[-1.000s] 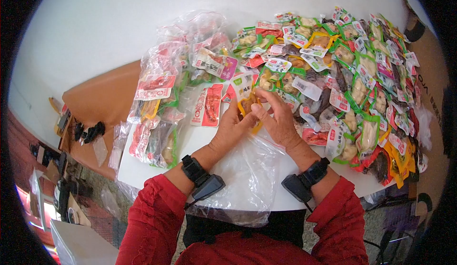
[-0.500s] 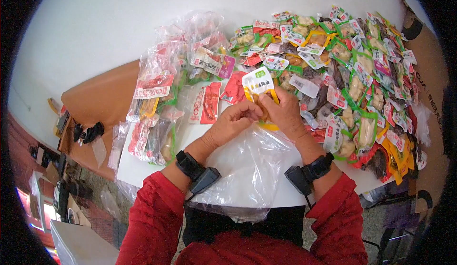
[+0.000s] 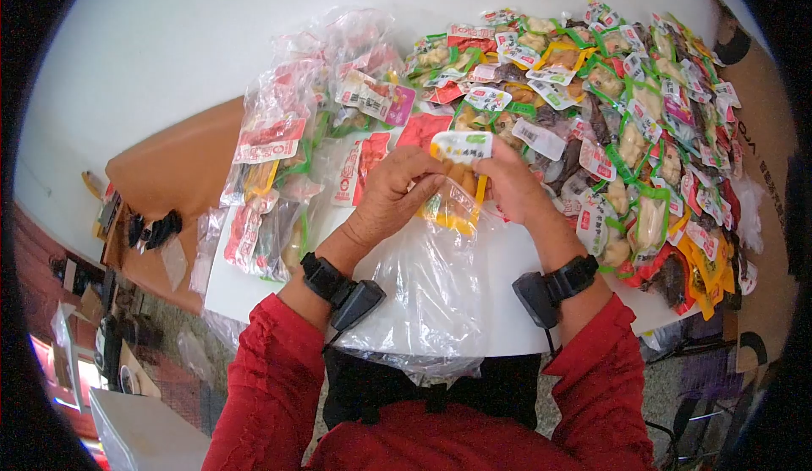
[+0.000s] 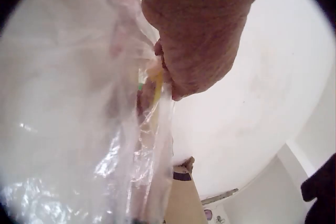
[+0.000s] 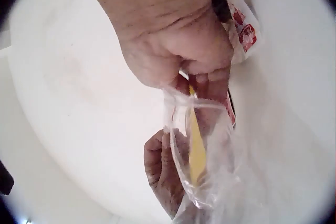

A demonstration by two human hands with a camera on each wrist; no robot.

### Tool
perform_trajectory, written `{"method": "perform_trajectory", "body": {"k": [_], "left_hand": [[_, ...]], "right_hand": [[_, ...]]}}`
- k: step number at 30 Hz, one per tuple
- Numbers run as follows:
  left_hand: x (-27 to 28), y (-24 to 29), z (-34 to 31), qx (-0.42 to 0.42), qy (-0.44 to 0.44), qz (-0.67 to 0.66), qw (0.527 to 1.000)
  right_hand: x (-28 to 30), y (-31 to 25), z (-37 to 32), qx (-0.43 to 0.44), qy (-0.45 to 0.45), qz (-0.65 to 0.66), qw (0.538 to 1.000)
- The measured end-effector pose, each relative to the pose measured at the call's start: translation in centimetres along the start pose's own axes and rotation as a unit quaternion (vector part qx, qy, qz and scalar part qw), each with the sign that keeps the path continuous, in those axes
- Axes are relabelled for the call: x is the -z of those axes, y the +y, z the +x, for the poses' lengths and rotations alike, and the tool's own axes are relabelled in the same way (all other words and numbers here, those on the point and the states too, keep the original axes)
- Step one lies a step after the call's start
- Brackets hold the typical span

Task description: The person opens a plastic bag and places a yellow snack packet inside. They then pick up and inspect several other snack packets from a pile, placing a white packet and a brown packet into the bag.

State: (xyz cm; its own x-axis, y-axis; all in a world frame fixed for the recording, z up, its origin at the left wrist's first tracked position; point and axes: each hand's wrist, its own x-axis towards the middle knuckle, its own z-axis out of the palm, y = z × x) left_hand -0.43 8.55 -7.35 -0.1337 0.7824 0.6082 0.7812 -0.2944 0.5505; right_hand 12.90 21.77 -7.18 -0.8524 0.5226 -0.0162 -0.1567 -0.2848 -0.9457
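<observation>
A food pouch [image 3: 461, 147] with a white printed top and yellow edges stands upright between my hands. My right hand [image 3: 518, 185] holds it by its right side. A clear plastic bag [image 3: 431, 293] hangs below, and the pouch's lower part, with its yellow edge [image 5: 196, 150], shows inside the bag's mouth. My left hand [image 3: 393, 185] pinches the rim of the bag at the pouch's left side. In the left wrist view the bag film [image 4: 79, 129] hangs beside the curled left hand [image 4: 199, 40].
A big heap of sealed food pouches [image 3: 630, 162] covers the right of the white table [image 3: 516, 310]. Filled clear bags [image 3: 271, 145] are piled at the left. Red pouches [image 3: 372, 162] lie behind my left hand. A brown cardboard box [image 3: 765, 217] stands at the right.
The pouch was first between both hands, then held up in the right hand. Now its lower part is in the clear bag, whose rim my left hand has raised around it.
</observation>
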Motion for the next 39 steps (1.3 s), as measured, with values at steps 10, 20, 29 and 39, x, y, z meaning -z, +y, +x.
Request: {"method": "perform_trajectory", "body": {"k": [10,20,29,39], "left_hand": [[0.0,0.7,0.0,-0.051,0.048,0.071,0.995],[-0.5,2.8,0.3,-0.114,0.002,0.203,0.973],[-0.1,1.3,0.3,-0.027,0.071,0.162,0.984],[-0.6,0.2,0.4,-0.012,0.11,0.146,0.983]], "right_hand": [[-0.5,1.0,0.2,-0.06,-0.115,0.089,0.988],[-0.5,1.3,0.6,-0.045,-0.037,0.028,0.998],[0.4,-0.6,-0.9,-0.203,-0.295,-0.2,0.912],[2.2,-0.5,1.0,0.279,0.107,-0.502,0.812]]}}
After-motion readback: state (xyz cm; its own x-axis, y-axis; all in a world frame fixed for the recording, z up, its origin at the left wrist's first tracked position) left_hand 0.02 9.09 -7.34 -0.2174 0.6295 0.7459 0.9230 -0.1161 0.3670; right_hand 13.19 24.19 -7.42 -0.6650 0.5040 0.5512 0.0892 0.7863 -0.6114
